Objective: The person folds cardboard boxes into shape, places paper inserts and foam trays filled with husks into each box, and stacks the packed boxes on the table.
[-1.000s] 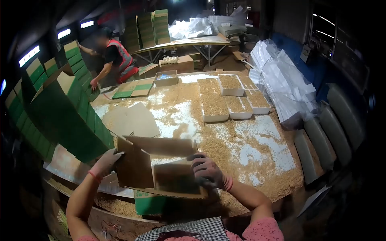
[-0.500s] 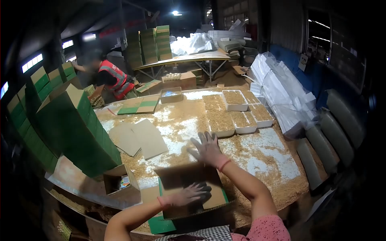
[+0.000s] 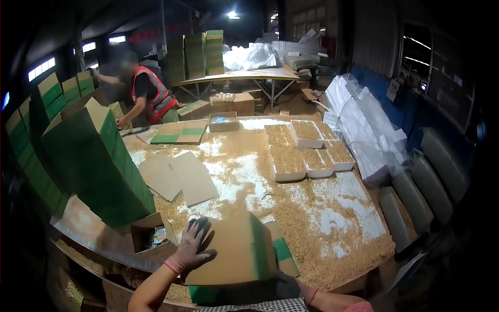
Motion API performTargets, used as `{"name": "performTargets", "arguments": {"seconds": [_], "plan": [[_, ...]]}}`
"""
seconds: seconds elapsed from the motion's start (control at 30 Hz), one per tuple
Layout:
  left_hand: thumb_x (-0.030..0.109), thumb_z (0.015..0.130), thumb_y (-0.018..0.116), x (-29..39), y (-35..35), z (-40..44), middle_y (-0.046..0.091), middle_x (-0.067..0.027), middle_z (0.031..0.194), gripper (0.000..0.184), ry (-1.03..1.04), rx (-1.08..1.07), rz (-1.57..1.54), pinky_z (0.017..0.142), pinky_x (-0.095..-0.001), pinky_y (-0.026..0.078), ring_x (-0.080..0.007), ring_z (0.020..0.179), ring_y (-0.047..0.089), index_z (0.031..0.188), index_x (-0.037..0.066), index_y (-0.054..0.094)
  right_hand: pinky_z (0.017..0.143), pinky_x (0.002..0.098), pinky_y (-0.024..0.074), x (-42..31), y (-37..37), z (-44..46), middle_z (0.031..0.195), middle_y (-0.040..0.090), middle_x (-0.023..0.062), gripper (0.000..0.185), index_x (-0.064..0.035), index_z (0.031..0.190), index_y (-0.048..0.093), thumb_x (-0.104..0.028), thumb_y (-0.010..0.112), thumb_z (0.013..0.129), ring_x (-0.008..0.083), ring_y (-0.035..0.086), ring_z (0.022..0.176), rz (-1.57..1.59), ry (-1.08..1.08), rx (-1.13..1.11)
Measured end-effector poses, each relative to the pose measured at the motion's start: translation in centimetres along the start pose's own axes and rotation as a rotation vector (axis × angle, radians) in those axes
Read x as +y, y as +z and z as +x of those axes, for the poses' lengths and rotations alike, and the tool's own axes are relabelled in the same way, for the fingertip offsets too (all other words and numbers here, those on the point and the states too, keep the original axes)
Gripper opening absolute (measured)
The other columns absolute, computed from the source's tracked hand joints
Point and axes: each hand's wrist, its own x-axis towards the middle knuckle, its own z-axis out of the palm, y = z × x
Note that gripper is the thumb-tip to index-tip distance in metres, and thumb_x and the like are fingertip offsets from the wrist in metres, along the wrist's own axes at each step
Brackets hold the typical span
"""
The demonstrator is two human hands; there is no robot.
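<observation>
A brown cardboard box (image 3: 231,244) with a green band lies at the table's near edge, a flat brown face upward. My left hand (image 3: 193,247), in a grey-palmed glove, rests with fingers spread on the left part of that face. At the box's lower right corner is my right hand (image 3: 288,286), partly hidden by the box edge, its fingers not clear. Beneath the box, a green-and-brown cardboard piece (image 3: 283,252) sticks out on the right. Two flat cardboard sheets (image 3: 193,179) lie beyond my left hand.
A small open box (image 3: 148,234) with printed packets stands left, beside tall stacked green cartons (image 3: 99,166). White trays of grain-like material (image 3: 288,161) sit at the right back. A co-worker in a red vest (image 3: 153,91) stands at the far left. Grey sacks (image 3: 413,195) line the right.
The box, held upright and open earlier, now lies with a flat face up. My left hand has moved left and up onto it; my right hand has dropped to its lower right corner.
</observation>
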Motion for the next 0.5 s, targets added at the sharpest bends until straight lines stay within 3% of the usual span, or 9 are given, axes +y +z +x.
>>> {"name": "performTargets", "arguments": {"seconds": [0.07,0.13,0.2,0.27,0.33,0.37,0.4,0.43,0.5], "plan": [[0.025,0.08,0.061,-1.4,1.9,-3.0,0.029,-0.0232,0.146,0.077,-0.042,0.181,-0.285,0.114,-0.0442,0.018,-0.0389,0.136,0.027,0.144,-0.001,0.027,0.107,0.0329,0.0328,-4.2,-0.8,2.0,0.135,0.045,0.0141,0.042,0.0007,0.137,0.037,-0.012,0.043,0.098,0.0222,0.042,0.126,-0.327,-0.29,-0.219],[0.01,0.09,0.049,-1.5,3.9,-3.9,0.032,-0.0178,0.147,0.06,-0.567,0.184,-1.272,0.112,-0.0339,0.025,-0.0261,0.135,0.034,0.144,-0.004,0.025,0.094,0.0332,0.0468,-12.8,2.8,2.1,0.121,0.058,0.0141,0.034,-0.0006,0.128,0.046,-0.014,0.045,0.097,0.0233,0.058,0.111,-0.295,-0.299,-0.272],[0.008,0.09,0.055,-1.4,4.4,-3.7,0.033,-0.016,0.147,0.064,-0.414,0.42,-1.807,0.111,-0.0319,0.026,-0.0234,0.133,0.035,0.144,-0.004,0.024,0.086,0.0383,0.0511,-16.8,10.6,2.0,0.09,0.065,0.0149,0.034,-0.0008,0.109,0.052,-0.026,0.06,0.087,0.0335,0.065,0.075,-1.142,-0.663,-0.368],[0.006,0.088,0.059,-2.3,5.4,-3.9,0.036,-0.0138,0.144,0.064,-0.469,0.387,-1.299,0.109,-0.0312,0.029,-0.0216,0.13,0.039,0.143,-0.002,0.028,0.074,0.0398,0.053,-11.4,15.4,3.8,0.085,0.062,0.014,0.033,-0.0011,0.096,0.051,-0.033,0.057,0.087,0.0355,0.063,0.069,-1.333,-0.749,-0.711],[0.011,0.09,0.055,0.7,3.7,-2.9,0.041,-0.0094,0.142,0.061,-0.499,0.234,-0.732,0.107,-0.0318,0.03,-0.0171,0.128,0.041,0.145,0.005,0.03,0.077,0.0432,0.0503,-1.2,17.6,3.9,0.09,0.064,0.0128,0.034,-0.0021,0.104,0.053,-0.032,0.055,0.089,0.0332,0.065,0.074,-1.436,-0.805,-0.925],[-0.005,0.081,0.054,-1.2,5.2,-3.9,0.046,-0.0105,0.131,0.057,-0.52,0.192,-0.818,0.097,-0.0297,0.039,-0.0185,0.119,0.046,0.135,0.0,0.04,0.072,0.0414,0.0503,0.2,17.0,3.9,0.085,0.063,0.0128,0.033,-0.0026,0.108,0.053,-0.03,0.053,0.09,0.0306,0.065,0.077,-1.31,-0.878,-1.006],[-0.007,0.076,0.05,-0.1,3.5,-3.6,0.047,-0.0081,0.127,0.054,-0.548,0.264,-0.899,0.092,-0.0289,0.041,-0.0174,0.114,0.048,0.129,0.0,0.045,0.068,0.0395,0.0503,0.3,15.9,4.6,0.079,0.061,0.0128,0.032,-0.003,0.111,0.053,-0.028,0.051,0.091,0.028,0.065,0.079,-1.181,-0.952,-1.083],[-0.008,0.075,0.046,-1.2,3.8,-4.9,0.048,-0.0076,0.126,0.05,-0.598,0.344,-0.933,0.091,-0.0295,0.042,-0.0172,0.112,0.049,0.125,0.0,0.048,0.078,0.0407,0.0503,-7.5,15.2,5.3,0.094,0.065,0.0134,0.031,-0.0048,0.108,0.057,-0.031,0.05,0.092,0.0321,0.066,0.078,-1.015,-0.678,-1.174],[-0.003,0.074,0.044,-0.2,1.2,-5.4,0.05,-0.011,0.124,0.052,-0.805,0.426,-0.961,0.093,-0.0325,0.041,-0.0189,0.111,0.049,0.126,0.001,0.047,0.071,0.0335,0.0522,-16.5,11.5,10.5,0.092,0.066,0.0145,0.037,-0.0075,0.107,0.061,-0.039,0.044,0.097,0.0251,0.067,0.08,-0.506,-0.403,-0.886]]}}
